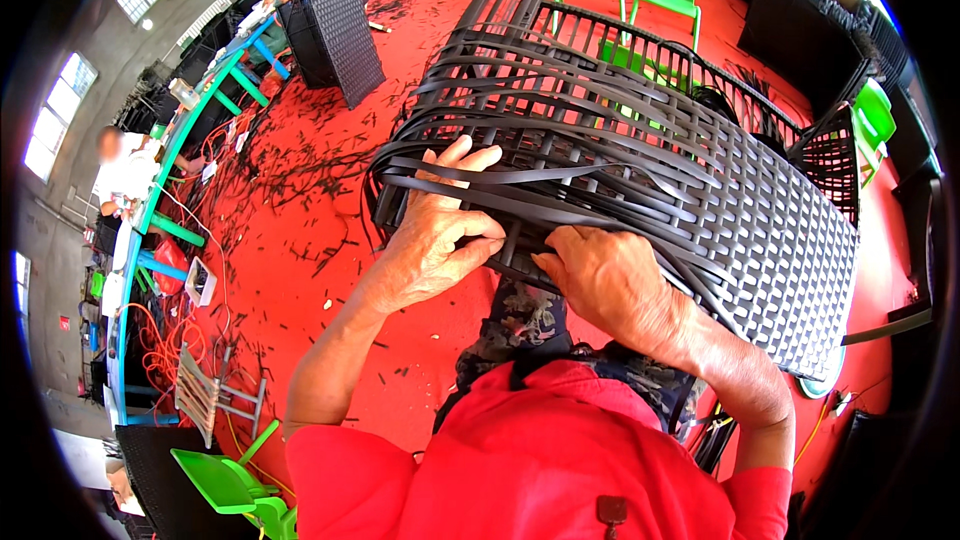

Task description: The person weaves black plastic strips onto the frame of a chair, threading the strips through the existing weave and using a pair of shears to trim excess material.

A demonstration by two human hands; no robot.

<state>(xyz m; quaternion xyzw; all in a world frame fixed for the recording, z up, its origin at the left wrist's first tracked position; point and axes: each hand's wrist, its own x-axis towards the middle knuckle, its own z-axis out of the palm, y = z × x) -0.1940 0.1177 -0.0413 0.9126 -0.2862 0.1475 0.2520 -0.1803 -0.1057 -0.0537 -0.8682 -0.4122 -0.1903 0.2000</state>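
Your left hand (432, 235) pinches loose black strips (500, 178); your right hand (610, 280) grips the woven frame (740, 230) edge. The frame runs from 10 toward 4 o'clock, strips nearer your left.

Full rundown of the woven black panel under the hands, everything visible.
The woven panel is a large frame, tilted, part-covered in flat black plastic-looking strips. Its right part is tightly woven in a basket pattern; the left part has loose unwoven strips bowing across bare bars. The left hand grips strips at the near-left edge, and the right hand presses on the near edge. It stands above a red floor.
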